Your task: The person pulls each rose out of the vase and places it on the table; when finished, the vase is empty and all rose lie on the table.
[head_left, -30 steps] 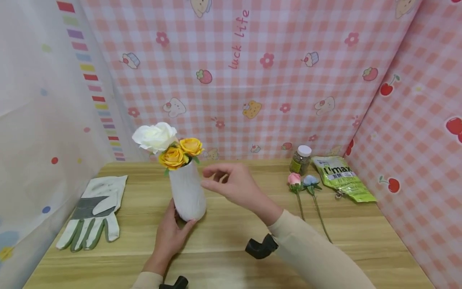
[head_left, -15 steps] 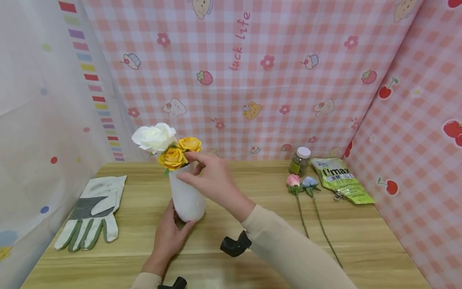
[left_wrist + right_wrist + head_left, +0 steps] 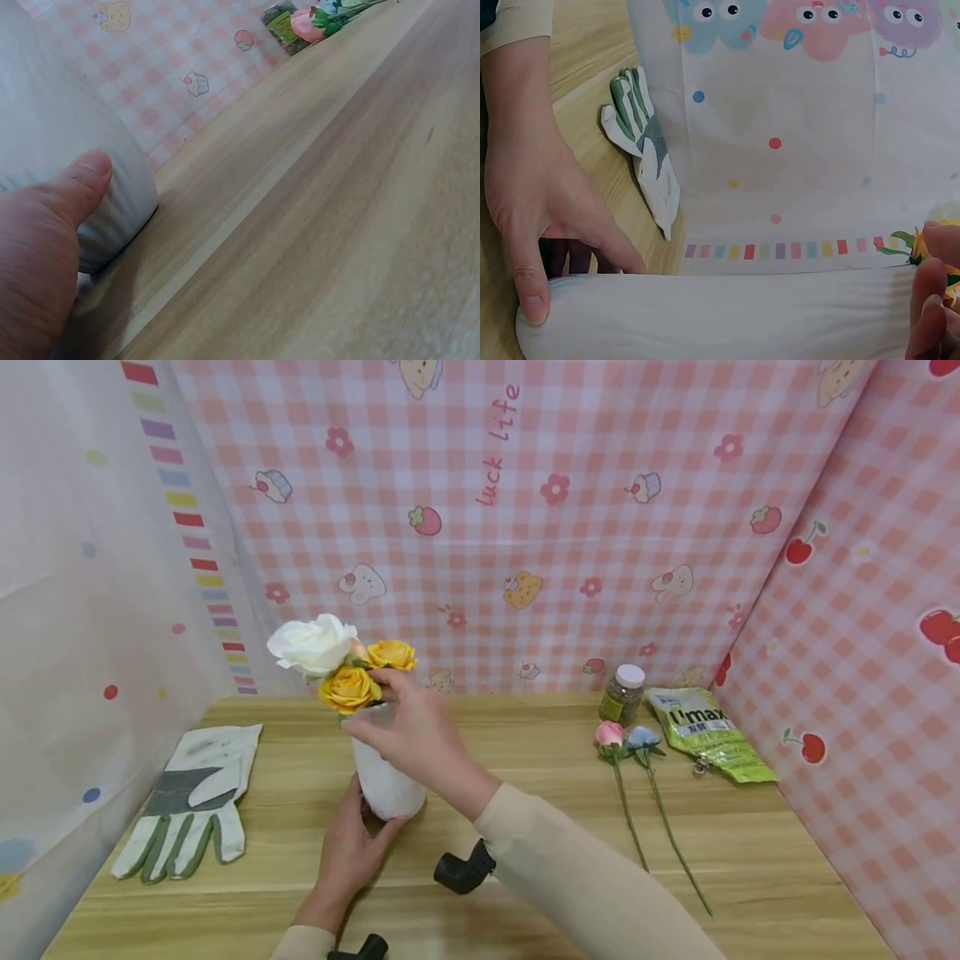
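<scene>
White vase (image 3: 386, 789), one, tall, round-based, on table (image 3: 195, 918) at eleven o'clock, left hand (image 3: 352, 847) gripping its foot, right hand (image 3: 420, 731) by the mouth, hold unclear; one white rose (image 3: 311, 645), two yellow roses (image 3: 350, 690) in it; one glove (image 3: 187, 802), nine o'clock; one pink rose (image 3: 611, 734), one blue rose (image 3: 642, 738), three; one jar (image 3: 621, 700), two.

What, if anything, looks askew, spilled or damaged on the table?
Nothing looks spilled or broken. The one mild oddity is the glove lying left of the vase: dark smudges mark its white fabric. The vase looks slanted in the head view; I cannot tell if it truly tilts.
</scene>
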A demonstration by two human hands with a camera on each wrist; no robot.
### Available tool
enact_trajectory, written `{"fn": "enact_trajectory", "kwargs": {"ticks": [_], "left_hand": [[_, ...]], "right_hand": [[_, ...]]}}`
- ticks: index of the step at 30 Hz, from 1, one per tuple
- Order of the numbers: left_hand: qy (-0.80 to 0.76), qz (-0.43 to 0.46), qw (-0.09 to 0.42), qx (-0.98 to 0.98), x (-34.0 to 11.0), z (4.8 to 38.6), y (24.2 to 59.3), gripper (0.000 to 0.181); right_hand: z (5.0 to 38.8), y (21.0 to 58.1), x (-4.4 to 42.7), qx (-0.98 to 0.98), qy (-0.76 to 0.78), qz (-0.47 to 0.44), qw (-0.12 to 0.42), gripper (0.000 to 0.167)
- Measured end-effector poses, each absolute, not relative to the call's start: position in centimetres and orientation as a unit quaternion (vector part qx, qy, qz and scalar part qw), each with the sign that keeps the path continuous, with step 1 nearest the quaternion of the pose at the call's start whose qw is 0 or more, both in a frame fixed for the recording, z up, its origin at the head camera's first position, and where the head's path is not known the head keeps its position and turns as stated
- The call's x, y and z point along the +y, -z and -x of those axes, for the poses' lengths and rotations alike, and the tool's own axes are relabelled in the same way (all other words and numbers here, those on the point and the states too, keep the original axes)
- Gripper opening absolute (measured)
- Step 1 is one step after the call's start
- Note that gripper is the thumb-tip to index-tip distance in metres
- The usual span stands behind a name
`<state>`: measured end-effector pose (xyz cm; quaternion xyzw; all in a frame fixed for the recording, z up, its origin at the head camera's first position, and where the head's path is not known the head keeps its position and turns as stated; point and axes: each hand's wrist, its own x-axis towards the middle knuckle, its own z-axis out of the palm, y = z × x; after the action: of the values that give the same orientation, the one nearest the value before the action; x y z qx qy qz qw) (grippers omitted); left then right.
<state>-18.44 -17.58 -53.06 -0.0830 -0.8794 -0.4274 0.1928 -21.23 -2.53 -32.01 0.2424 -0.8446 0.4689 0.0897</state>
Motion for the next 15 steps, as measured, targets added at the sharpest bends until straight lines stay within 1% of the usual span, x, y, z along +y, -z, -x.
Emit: {"fn": "enact_trajectory", "kwargs": {"ticks": [8,15], "left_hand": [[0.419,0.075,0.189,-0.885,-17.56,18.34,53.04,0.092],[0.416,0.073,0.188,-0.887,-17.46,18.39,53.14,0.093]], "right_hand": [[21.43,31.99,-3.23,-0.848,-0.469,-0.22,0.107,0.057],[21.66,32.02,-3.24,-0.842,-0.488,-0.204,0.106,0.051]]}}
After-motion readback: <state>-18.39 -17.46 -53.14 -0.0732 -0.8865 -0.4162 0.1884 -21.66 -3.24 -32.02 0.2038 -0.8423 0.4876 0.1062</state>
